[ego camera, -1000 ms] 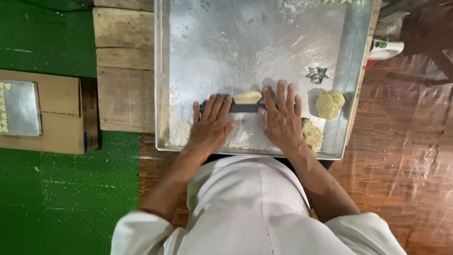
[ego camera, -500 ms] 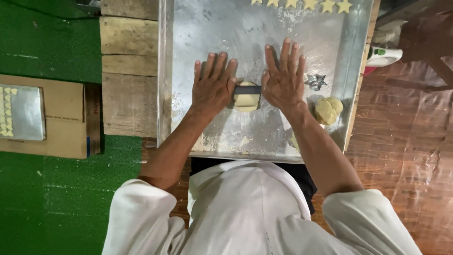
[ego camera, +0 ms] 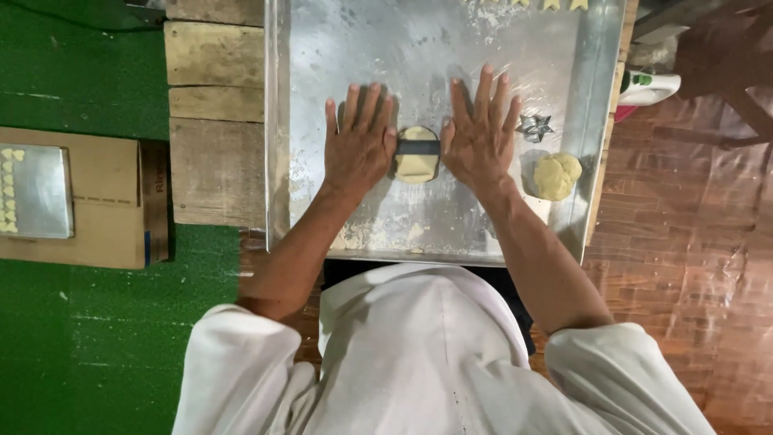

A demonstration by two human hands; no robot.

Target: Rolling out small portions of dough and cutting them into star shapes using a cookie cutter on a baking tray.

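Note:
My left hand [ego camera: 358, 147] and my right hand [ego camera: 480, 137] lie flat, fingers spread, on a large metal tray [ego camera: 322, 64]. Each palm presses on one end of a dark rolling pin [ego camera: 417, 147] that runs between them. Under the pin lies a small flattened piece of pale yellow dough [ego camera: 417, 165], showing on both sides of it. Right of my right hand sit a metal star-shaped cutter [ego camera: 535, 126] and a lump of the same dough [ego camera: 555, 176].
Cut star-shaped dough pieces [ego camera: 551, 4] line the tray's far edge. Wooden planks [ego camera: 213, 121] lie left of the tray. On the green floor stands a cardboard box [ego camera: 97, 217] bearing a small tray of cut dough pieces [ego camera: 32, 189]. A white and green bottle [ego camera: 648, 84] is at the right.
Both hands pushed the rolling pin away from me, from near the tray's front edge to its middle. The dough under it has spread flatter.

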